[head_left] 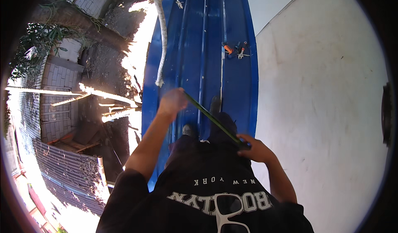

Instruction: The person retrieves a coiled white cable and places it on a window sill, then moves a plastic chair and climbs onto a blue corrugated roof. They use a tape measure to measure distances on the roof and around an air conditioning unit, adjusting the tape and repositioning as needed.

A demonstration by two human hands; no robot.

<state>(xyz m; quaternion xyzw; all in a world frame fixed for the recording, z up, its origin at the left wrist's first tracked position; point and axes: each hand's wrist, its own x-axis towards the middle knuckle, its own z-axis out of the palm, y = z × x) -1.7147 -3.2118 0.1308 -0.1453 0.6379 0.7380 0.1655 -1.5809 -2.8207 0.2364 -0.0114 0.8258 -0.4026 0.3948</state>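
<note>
Stretched at a slant in front of my dark clothing is a long, narrow, dark green strip (213, 120). My left hand (171, 103), slightly blurred, is closed on its upper end. My right hand (258, 151) grips the lower end near my right hip, where something dark is partly hidden by the fingers. Beneath both hands is a blue ribbed metal roof (190, 63), with my shoes (215, 105) planted on it.
Farther up the roof lie an orange and dark hand tool (227, 48) and pliers (241, 54). A pale branch-like pole (162, 38) lies along the left edge, beyond which the ground drops away. A whitish wall (315, 108) borders the right. White-framed sunglasses (224, 218) hang from my shirt.
</note>
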